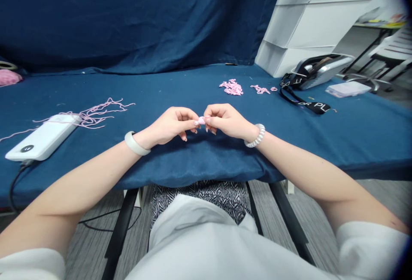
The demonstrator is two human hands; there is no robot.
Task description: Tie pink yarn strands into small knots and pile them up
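Observation:
My left hand (172, 125) and my right hand (225, 121) meet just above the blue-covered table (193, 160), near its front edge. Both pinch the same small pink piece of yarn (201, 120) between their fingertips. The other fingers of each hand are curled in. A pale band sits on my left wrist and a white coil band on my right wrist. A bundle of loose pink yarn strands (93, 115) lies to the left. A small heap of knotted pink yarn bits (231, 87) lies farther back, with a few more bits (261, 89) to its right.
A white power bank (41, 138) with a cable lies at the left beside the strands. A silver device (318, 70) with a black lanyard (302, 102) and a small clear box (349, 88) sit at the right. White shelving (302, 22) stands behind. Blue cloth hangs as a backdrop.

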